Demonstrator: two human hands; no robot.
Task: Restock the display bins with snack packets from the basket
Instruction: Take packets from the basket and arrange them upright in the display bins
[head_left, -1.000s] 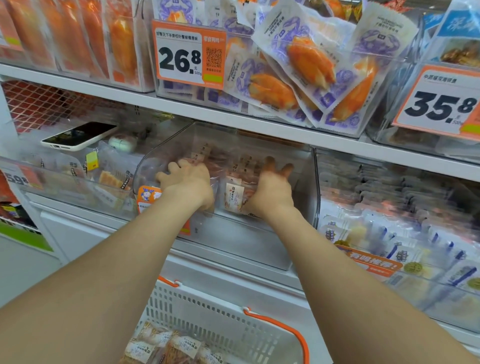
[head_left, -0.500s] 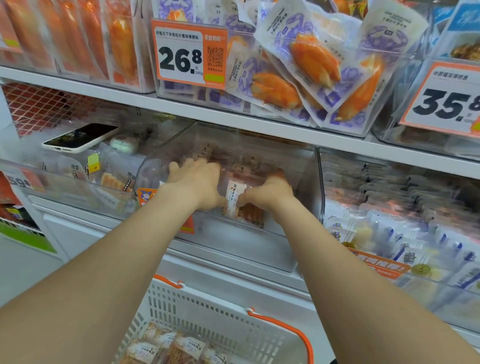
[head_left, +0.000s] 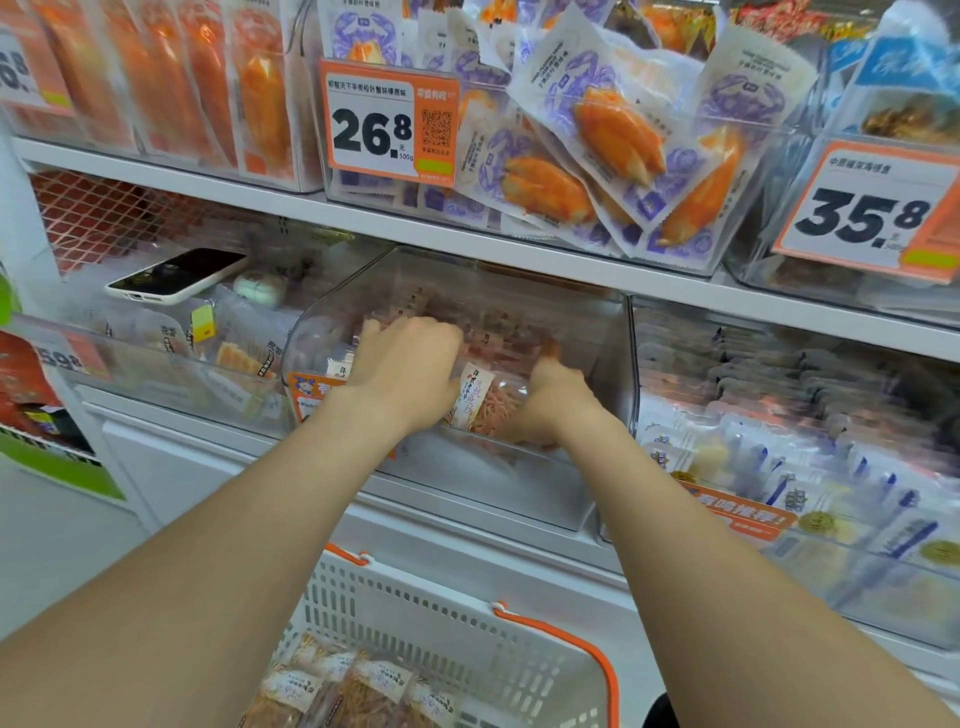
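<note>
Centre frame, inside a clear display bin (head_left: 519, 488) on the lower shelf, the person's left hand (head_left: 402, 376) and right hand (head_left: 550, 402) press toward each other, squeezing snack packets (head_left: 480, 400) between them. At the bottom of the frame, the white basket (head_left: 467, 623) holds more packets (head_left: 353, 686), so restocking looks only partly done.

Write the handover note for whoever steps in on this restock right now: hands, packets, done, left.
Left hand: inside the clear middle bin, palm down on the packets; grip not visible.
Right hand: in the same bin, pressed against a shredded-snack packet between both hands.
Basket: below the shelf, with more packets of the same kind in it.
Done: some packets are in the bin.
Left: settle these, then move the basket's remaining packets up.
</note>
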